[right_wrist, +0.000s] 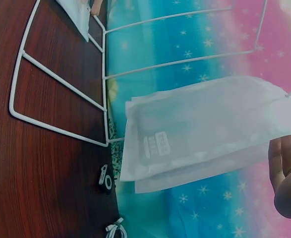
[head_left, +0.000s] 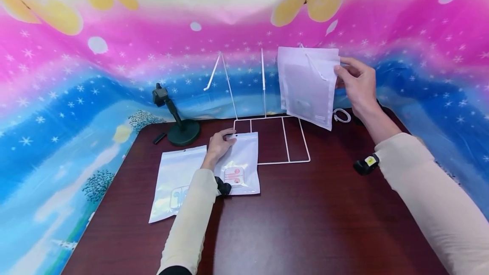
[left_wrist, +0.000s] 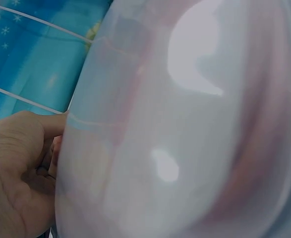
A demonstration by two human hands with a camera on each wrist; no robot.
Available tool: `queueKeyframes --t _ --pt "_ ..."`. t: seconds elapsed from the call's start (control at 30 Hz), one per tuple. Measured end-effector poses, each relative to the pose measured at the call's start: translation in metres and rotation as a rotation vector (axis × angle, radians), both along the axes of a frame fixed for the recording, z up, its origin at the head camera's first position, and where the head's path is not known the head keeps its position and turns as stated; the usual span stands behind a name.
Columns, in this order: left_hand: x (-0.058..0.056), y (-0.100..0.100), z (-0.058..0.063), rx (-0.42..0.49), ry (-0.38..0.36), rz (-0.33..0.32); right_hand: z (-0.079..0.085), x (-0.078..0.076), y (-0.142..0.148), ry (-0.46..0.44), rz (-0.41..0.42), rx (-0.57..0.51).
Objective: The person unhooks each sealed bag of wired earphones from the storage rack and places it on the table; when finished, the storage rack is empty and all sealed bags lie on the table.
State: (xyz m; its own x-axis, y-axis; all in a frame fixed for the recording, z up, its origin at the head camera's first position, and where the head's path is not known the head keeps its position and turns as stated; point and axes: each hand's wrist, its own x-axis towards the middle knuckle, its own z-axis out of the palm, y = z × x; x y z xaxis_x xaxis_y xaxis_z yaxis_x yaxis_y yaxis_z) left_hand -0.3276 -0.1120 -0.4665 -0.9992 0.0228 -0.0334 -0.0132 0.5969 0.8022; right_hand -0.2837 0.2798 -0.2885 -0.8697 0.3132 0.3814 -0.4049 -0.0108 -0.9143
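My left hand [head_left: 218, 148] pinches the top edge of a white zip bag [head_left: 247, 152] that holds pink earphones in a clear case [head_left: 234, 176]. Seen from the left wrist, a blurred, clear plastic surface [left_wrist: 185, 148] covers most of the view beside that hand [left_wrist: 16, 173]. At the right, my right hand [head_left: 359, 82] holds the upper side edge of a white bag [head_left: 307, 84], thumb in front and fingers behind. This bag hangs with another behind it on the right hook [head_left: 316, 68] of a white wire rack [head_left: 284, 139]. The right wrist view shows both bags [right_wrist: 200, 129] overlapping.
Left of my left hand lies a second zip bag [head_left: 183, 160] with pale blue earphones. Behind it stand a dark green stand [head_left: 183, 132] and a small black object [head_left: 159, 138]. A coiled white cable [head_left: 342, 115] sits right of the rack. Two bare hooks [head_left: 263, 71] project forward.
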Motion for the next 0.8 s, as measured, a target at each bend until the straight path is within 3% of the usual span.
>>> queueKeyframes --t 0.33,0.8 --pt "-0.002 -0.001 -0.004 -0.014 -0.009 0.015 0.006 0.022 0.007 -0.031 0.004 0.05" --pt "-0.003 0.0 -0.005 -0.021 0.0 0.021 0.013 0.062 0.01 -0.059 0.046 -0.011"
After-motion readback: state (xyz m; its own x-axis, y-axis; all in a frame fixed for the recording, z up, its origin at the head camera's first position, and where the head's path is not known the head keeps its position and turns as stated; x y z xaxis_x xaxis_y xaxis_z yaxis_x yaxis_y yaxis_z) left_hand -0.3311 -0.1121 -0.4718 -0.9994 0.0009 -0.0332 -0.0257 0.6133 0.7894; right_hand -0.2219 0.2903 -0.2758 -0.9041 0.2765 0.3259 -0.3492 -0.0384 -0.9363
